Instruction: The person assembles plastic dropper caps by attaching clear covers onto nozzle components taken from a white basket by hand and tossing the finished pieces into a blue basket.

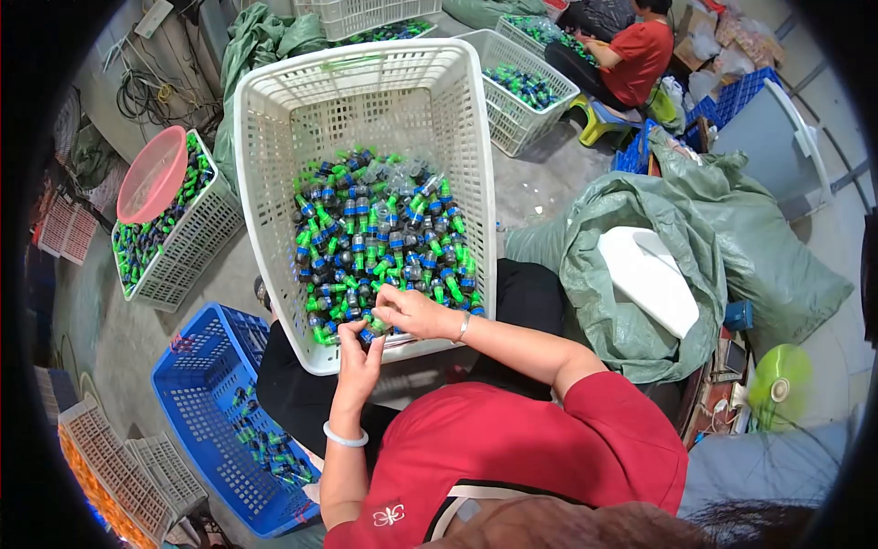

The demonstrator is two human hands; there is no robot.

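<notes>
A large white basket (487, 183) in front of me holds a heap of small plastic parts (380, 229), each with a bright green end, a blue band and a dark or clear section. Over the basket's near rim, my left hand (358, 352) is closed, pinching a small green-and-blue plastic part (375, 325). My right hand (413, 314) meets it from the right, fingers pinched at the same part. Its exact shape is partly hidden by the fingers. Some clear plastic pieces (416, 174) lie towards the heap's far side.
At lower left is a blue basket (206, 412) with some similar parts. A full white basket with a pink basin (151, 174) stands at left. Green sacks (585, 274) and a green fan (778, 390) are on the right. Another person (640, 55) sits beyond.
</notes>
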